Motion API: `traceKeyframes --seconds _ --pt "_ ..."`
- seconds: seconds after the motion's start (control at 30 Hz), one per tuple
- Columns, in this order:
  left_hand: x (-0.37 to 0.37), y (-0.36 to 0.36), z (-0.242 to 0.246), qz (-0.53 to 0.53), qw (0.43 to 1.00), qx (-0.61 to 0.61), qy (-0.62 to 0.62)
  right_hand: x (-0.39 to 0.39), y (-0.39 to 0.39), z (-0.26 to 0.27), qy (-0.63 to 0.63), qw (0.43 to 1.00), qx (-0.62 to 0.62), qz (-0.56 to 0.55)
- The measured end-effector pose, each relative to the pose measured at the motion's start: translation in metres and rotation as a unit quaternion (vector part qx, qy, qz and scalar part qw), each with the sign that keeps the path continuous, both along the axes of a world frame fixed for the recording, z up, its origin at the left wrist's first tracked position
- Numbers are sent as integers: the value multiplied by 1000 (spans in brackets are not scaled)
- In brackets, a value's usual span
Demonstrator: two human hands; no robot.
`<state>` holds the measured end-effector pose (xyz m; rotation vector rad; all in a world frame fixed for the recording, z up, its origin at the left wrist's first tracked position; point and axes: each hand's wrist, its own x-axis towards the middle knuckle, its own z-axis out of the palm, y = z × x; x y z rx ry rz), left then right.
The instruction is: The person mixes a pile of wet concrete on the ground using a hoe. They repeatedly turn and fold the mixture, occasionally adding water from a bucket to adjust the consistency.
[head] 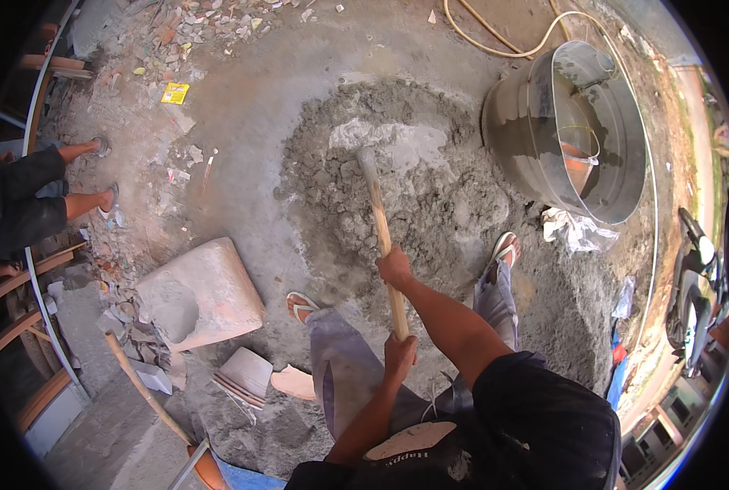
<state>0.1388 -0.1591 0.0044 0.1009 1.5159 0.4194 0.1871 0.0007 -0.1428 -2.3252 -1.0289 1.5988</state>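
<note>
Both my hands grip the wooden handle of a hoe-like tool (pixel 380 214). My left hand (pixel 399 357) holds it near its end, close to my body; my right hand (pixel 395 267) is farther up the shaft. Which arm is which is hard to read, as the forearms come in close together. The tool's head lies at the wet grey mortar heap (pixel 340 202), its blade mostly hidden in or against the mix. A paler powdery or smooth patch (pixel 413 144) lies across the heap beyond the tool's head. My sandalled feet stand apart on the near side of the heap.
A large metal tank (pixel 505 128) with a bucket (pixel 576 165) inside stands at the right, near a hose (pixel 493 49). A dusty container (pixel 217 294), stacked tiles (pixel 245 373) and another long wooden handle (pixel 147 389) lie at the left. Another person (pixel 28 196) is at the far left.
</note>
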Motion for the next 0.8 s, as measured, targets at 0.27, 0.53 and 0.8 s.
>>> traceKeyframes --seconds 0.27,0.53,0.8 --pt "-22 -61 24 -262 934 133 205 11 -33 93 98 976 -58 -186" --pt "-19 136 -24 -196 959 161 127 27 146 35 73 981 80 -163" --pt "5 63 -29 -145 989 21 -1 55 58 -29 -69 997 24 -33"
